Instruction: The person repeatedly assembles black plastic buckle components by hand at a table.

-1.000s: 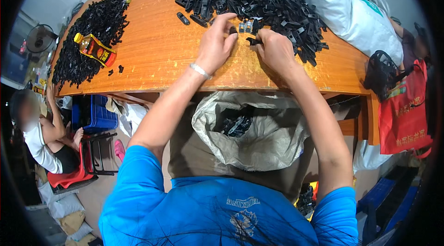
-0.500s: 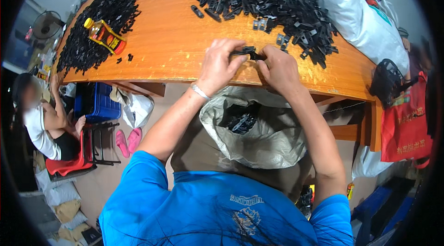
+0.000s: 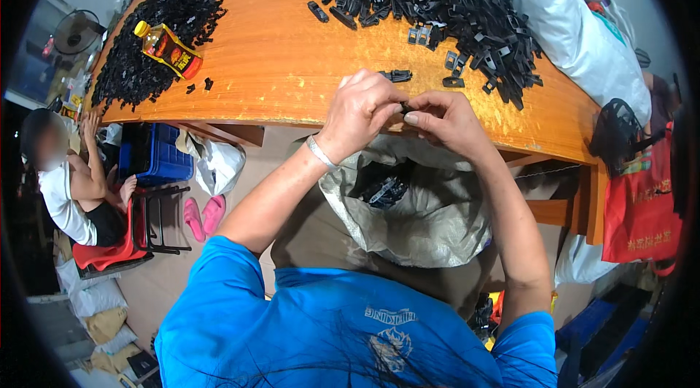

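Note:
My left hand [image 3: 361, 112], with a light band at its wrist, pinches a small black plastic piece [image 3: 406, 107] over the table's near edge. The thumb and index finger of my right hand [image 3: 450, 122] close on the same piece from the other side; the fingertips hide most of it. Just beyond my left fingers a longer black plastic clip [image 3: 397, 76] lies on the wooden table [image 3: 270, 45]. Another dark clip [image 3: 453, 82] lies beyond my right hand. Below my hands a pale woven sack [image 3: 430, 231] gapes open, with black pieces inside.
A large heap of black clips [image 3: 437, 5] covers the table's far right, beside a white sack [image 3: 569, 38]. To the left are a heap of smaller black parts [image 3: 157, 12] and a yellow-capped bottle [image 3: 168, 50]. Another person [image 3: 69, 191] sits at far left near a blue crate [image 3: 157, 154].
The longer black clip that was between my hands now lies on the table beyond them. Both hands have drawn slightly nearer to me and hold a small black piece.

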Tool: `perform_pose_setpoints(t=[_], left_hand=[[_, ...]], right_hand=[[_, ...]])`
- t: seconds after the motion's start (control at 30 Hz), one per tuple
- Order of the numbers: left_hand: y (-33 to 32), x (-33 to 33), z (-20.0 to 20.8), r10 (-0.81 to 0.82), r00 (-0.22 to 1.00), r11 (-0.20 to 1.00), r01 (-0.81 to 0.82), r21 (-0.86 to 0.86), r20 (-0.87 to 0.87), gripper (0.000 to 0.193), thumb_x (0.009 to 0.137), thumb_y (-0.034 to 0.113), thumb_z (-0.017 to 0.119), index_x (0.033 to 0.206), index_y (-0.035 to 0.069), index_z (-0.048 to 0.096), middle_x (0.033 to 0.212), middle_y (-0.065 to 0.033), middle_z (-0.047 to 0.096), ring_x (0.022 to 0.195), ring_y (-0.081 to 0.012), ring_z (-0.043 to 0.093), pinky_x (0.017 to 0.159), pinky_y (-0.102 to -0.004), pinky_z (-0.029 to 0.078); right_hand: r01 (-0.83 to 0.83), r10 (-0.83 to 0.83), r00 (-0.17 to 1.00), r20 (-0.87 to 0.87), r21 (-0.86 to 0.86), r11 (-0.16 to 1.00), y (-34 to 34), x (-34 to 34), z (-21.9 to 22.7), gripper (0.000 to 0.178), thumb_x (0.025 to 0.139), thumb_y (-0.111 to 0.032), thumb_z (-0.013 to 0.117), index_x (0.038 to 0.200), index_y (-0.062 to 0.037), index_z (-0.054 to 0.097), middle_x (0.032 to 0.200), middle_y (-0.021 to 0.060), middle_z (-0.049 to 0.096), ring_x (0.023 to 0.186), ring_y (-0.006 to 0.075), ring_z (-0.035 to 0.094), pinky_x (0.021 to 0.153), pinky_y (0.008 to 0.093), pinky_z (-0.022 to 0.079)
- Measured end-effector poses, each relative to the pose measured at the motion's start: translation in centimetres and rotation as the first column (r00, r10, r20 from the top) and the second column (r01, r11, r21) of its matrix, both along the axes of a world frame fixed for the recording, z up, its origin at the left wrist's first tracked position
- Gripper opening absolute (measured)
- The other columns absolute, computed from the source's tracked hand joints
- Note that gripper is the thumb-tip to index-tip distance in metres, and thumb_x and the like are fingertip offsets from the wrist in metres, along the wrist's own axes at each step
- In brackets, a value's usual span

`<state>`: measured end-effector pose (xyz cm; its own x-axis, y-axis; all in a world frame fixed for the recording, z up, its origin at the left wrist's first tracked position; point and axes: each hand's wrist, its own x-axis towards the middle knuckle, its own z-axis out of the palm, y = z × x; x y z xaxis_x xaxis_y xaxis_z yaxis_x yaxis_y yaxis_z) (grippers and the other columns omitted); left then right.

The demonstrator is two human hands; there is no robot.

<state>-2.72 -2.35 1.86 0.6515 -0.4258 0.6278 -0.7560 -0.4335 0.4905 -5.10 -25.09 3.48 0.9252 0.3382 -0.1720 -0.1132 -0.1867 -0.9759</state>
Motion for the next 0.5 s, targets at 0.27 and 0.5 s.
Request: perform_pose_setpoints(t=[0.27, 0.5], left_hand=[[1.0, 3.3, -1.2, 0.319, 0.943, 0.935, -0.296, 0.196, -0.097, 0.019, 0.084, 0.015, 0.084, 0.100, 0.007, 0.077, 0.098, -0.0108, 0.067, 0.098, -0.0338, 0.063, 0.085, -0.0444, 0.052], [0.7, 4.2, -1.6, 0.262, 0.959, 0.957, -0.245, 0.154, -0.105, 0.017, 0.083, 0.013, 0.083, 0.097, 0.006, 0.077, 0.094, -0.0123, 0.066, 0.094, -0.0350, 0.064, 0.081, -0.0449, 0.052]], right_hand=[[0.394, 0.096, 0.722, 0.685, -0.522, 0.756, 1.0, 4.9, -0.6, 0.024, 0.086, -0.022, 0.083, 0.104, -0.0073, 0.077, 0.100, 0.0137, 0.069, 0.091, 0.0362, 0.070, 0.077, 0.0446, 0.055], [0.349, 0.224, 0.679, 0.699, -0.577, 0.738, -0.1, 6.8, -1.5, 0.023, 0.085, -0.024, 0.083, 0.101, -0.0084, 0.079, 0.095, 0.0095, 0.067, 0.088, 0.0347, 0.070, 0.075, 0.0454, 0.055]])
